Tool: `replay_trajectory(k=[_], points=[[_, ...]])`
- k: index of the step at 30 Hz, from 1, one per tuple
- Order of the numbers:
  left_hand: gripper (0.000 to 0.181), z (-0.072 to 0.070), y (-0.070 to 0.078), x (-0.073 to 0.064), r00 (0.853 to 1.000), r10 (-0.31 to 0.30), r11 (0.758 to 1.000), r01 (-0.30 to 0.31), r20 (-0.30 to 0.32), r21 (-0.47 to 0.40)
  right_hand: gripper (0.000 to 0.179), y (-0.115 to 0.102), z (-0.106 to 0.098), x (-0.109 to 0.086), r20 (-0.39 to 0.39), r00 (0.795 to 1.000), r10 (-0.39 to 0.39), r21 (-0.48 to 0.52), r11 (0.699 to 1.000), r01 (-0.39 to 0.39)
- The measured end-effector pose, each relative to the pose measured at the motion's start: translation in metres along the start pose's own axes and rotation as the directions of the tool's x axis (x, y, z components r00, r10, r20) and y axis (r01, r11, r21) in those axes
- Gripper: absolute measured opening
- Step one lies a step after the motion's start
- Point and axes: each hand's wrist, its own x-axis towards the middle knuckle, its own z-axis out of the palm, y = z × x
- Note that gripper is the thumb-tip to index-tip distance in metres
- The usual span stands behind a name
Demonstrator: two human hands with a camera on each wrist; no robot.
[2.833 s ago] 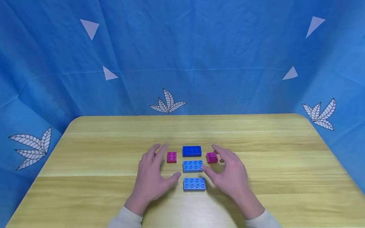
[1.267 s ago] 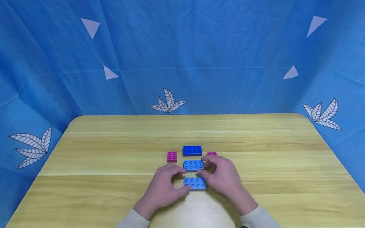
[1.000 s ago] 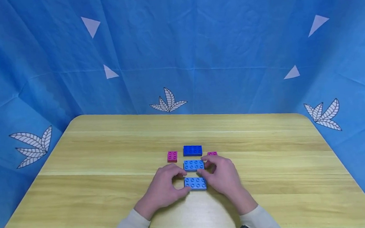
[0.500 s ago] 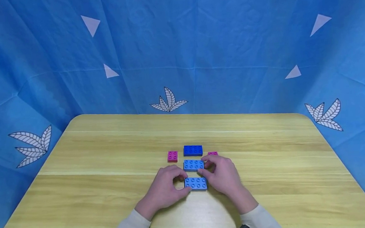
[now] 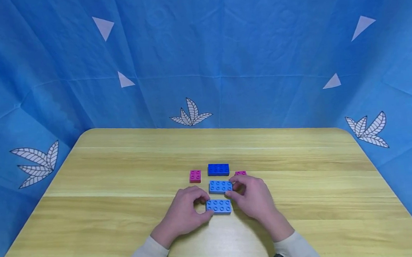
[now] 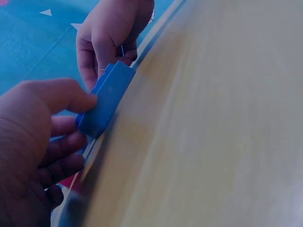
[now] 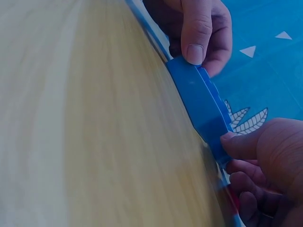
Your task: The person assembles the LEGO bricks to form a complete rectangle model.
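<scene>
My left hand [image 5: 184, 211] pinches the left end of the nearest light blue building brick [image 5: 218, 207], thumb on its near side and fingers on its far side. In the left wrist view the same brick [image 6: 108, 99] sits between thumb and fingers. My right hand [image 5: 254, 197] pinches the right end of the second light blue brick [image 5: 220, 187], just beyond the first. The right wrist view has the right thumb [image 7: 241, 144] against that brick's near side. Both bricks lie lengthwise left to right, studs up, with a narrow gap between them.
A dark blue brick [image 5: 218, 169] lies behind the two light blue ones. To its left is a small magenta brick [image 5: 195, 176]; another magenta brick [image 5: 240, 173] is partly hidden by the right hand. A blue patterned cloth [image 5: 201, 57] hangs behind the wooden table [image 5: 105, 179].
Both hands came inward from spread positions and took hold of a light blue brick each. Since half a second ago the near brick shifted slightly left, the farther one slightly right.
</scene>
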Motion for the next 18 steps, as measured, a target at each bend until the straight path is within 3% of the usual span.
replay_trajectory(k=[18], points=[[0.026,-0.0047,-0.0079,-0.0036,0.999,-0.025,1.000,0.025,-0.026,-0.006,0.032,0.0048,-0.0052,-0.0036,0.014,1.000,0.012,0.007,1.000,-0.012]])
